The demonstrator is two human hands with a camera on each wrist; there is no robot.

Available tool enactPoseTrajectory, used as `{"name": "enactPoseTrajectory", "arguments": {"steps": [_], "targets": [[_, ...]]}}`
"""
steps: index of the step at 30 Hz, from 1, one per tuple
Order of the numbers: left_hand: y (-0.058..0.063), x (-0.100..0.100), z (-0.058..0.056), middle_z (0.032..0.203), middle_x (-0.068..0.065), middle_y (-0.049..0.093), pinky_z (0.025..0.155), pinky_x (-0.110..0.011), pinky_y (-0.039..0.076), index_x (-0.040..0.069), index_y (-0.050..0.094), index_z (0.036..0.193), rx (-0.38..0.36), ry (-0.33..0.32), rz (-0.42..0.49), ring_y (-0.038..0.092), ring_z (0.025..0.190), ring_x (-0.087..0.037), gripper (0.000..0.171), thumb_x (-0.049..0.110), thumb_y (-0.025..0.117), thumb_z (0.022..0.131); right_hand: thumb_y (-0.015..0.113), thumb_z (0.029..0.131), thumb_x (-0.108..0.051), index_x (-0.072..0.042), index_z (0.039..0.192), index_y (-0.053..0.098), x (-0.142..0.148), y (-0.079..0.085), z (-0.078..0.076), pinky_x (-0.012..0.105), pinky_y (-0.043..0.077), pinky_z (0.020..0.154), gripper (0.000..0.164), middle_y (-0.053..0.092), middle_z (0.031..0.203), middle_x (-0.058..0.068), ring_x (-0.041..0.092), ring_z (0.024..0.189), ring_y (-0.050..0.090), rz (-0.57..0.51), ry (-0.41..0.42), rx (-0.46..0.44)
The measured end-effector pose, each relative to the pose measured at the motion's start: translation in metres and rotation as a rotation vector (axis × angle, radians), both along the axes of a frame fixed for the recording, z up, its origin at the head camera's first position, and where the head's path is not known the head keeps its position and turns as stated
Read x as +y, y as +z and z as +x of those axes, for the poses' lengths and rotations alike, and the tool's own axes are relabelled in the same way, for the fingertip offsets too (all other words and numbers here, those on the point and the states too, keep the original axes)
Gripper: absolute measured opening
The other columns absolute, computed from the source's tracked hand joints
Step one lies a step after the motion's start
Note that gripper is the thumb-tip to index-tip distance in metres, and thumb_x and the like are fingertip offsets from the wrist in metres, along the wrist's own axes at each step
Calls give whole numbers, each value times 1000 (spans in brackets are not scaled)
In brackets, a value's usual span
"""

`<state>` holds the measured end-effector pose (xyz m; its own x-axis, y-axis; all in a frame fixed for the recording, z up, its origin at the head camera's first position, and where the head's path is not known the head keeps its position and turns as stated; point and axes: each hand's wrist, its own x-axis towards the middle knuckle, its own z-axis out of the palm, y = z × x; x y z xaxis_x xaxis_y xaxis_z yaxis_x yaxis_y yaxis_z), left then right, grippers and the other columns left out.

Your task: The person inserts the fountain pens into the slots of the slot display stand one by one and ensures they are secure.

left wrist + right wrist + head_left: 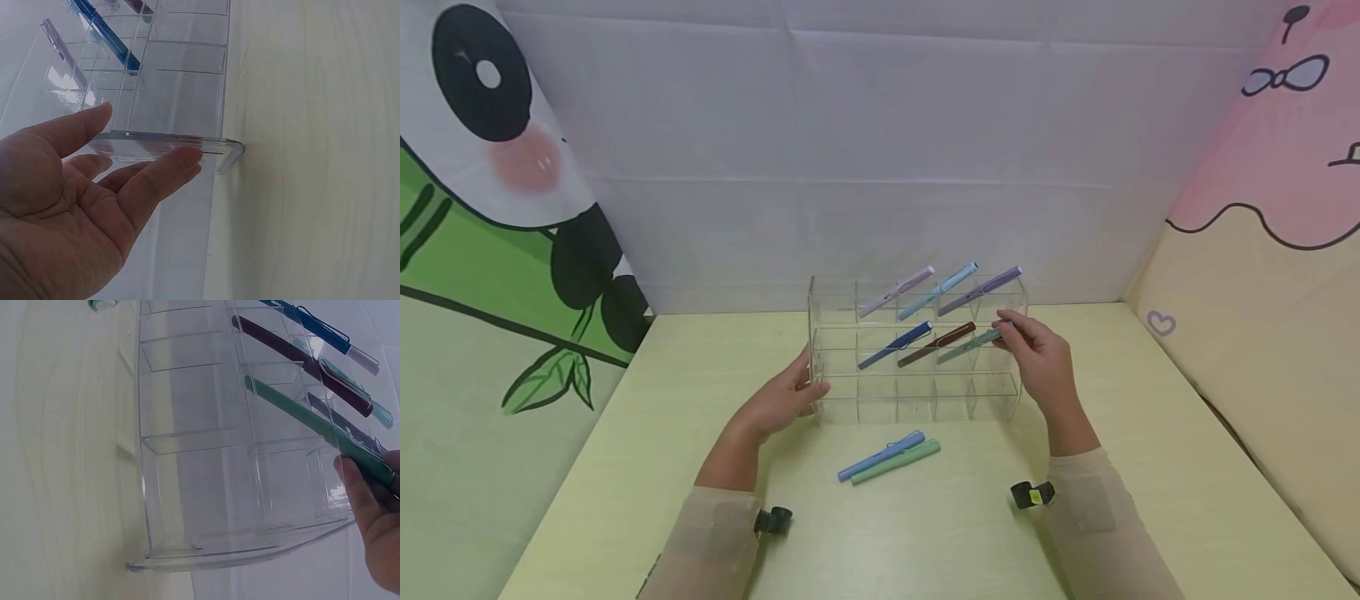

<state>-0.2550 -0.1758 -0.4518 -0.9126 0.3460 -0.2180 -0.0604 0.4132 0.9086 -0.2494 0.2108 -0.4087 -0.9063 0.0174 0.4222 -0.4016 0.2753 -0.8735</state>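
Observation:
A clear tiered pen rack [917, 375] stands across the far part of the table. My left hand [778, 402] grips its left end panel, thumb and fingertips on either side of the edge. At the right end, my right hand [1039, 354] pinches the capped end of a green pen [294, 411], whose lower end lies in the middle tier. Left of it in that tier are a dark brown pen [936, 344] and a dark blue pen [895, 345]. The top tier bears a pale lilac pen [895, 292], a light blue pen [937, 292] and a purple pen [980, 291].
In front of the rack, a blue pen [880, 457] and a light green pen [895, 462] lie side by side on the pale wooden table [1165, 433]. The lowest tier holds no pens. A white cloth backdrop [917, 150] hangs behind, with printed cloths at both sides.

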Motion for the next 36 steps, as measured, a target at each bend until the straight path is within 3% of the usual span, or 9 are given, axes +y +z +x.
{"name": "enactPoseTrajectory", "arguments": {"steps": [5, 9, 12, 14, 20, 25, 30, 32, 36], "targets": [[6, 2, 3, 165, -12, 5, 112, -60, 32, 40, -4, 157, -8, 4, 0, 37, 141, -39, 81, 36, 55, 101, 55, 101, -9, 5, 131, 59, 1, 6, 3, 24, 55, 86, 33, 66, 118, 24, 18, 98, 72, 75, -21, -19], [-5, -2, -2, 166, -11, 6, 111, -59, 34, 44, -3, 155, 3, 8, 1, 39, 140, -38, 82, 41, 57, 99, 57, 101, -18, -4, 132, 62, 7, -5, -4, 16, 54, 84, 35, 68, 118, 17, 8, 96, 71, 120, -51, -6], [-7, -2, -3, 166, -10, 6, 111, -60, 33, 45, -2, 155, 7, 8, -2, 39, 140, -38, 83, 44, 58, 98, 57, 101, -25, -8, 133, 63, 9, -4, -3, 12, 52, 83, 36, 68, 118, 13, 12, 97, 72, 186, -80, -5], [-7, -3, -3, 166, -10, 6, 111, -59, 33, 45, -2, 155, 7, 5, 1, 39, 140, -37, 83, 45, 58, 98, 55, 102, -29, -11, 134, 62, 10, -2, -2, 15, 53, 85, 38, 68, 120, 10, 18, 99, 72, 246, -96, -17], [-7, -3, -2, 166, -11, 6, 111, -60, 33, 45, -3, 155, 5, 4, -2, 40, 140, -38, 83, 47, 57, 97, 51, 103, -31, -12, 139, 58, 13, 5, 3, 43, 54, 94, 41, 64, 128, 9, 25, 107, 69, 368, -83, -73], [-6, -3, -1, 165, -12, 7, 112, -62, 30, 46, -3, 155, -1, 9, -10, 44, 136, -39, 84, 48, 58, 96, 54, 102, -30, -16, 141, 55, 15, 8, 5, 46, 54, 94, 42, 61, 134, 9, 26, 113, 65, 413, -80, -57], [-6, -3, -1, 165, -11, 7, 112, -63, 28, 47, -2, 154, -12, 6, -2, 47, 134, -39, 83, 48, 58, 97, 55, 102, -32, -16, 141, 56, 20, 17, 10, 47, 55, 91, 42, 59, 137, 9, 29, 112, 64, 453, -139, 7], [-5, -3, -2, 166, -11, 7, 113, -63, 27, 47, -2, 154, -14, 4, 1, 48, 133, -39, 83, 48, 58, 97, 54, 102, -32, -16, 140, 56, 22, 23, 14, 47, 56, 89, 42, 59, 137, 9, 29, 112, 65, 461, -179, 36], [-4, -3, -2, 166, -11, 6, 113, -63, 26, 47, -2, 154, -14, 0, 2, 49, 132, -39, 83, 48, 58, 97, 55, 101, -30, -17, 137, 59, 22, 34, 23, 23, 54, 87, 38, 62, 131, 4, 17, 110, 65, 458, -236, 109]]}}
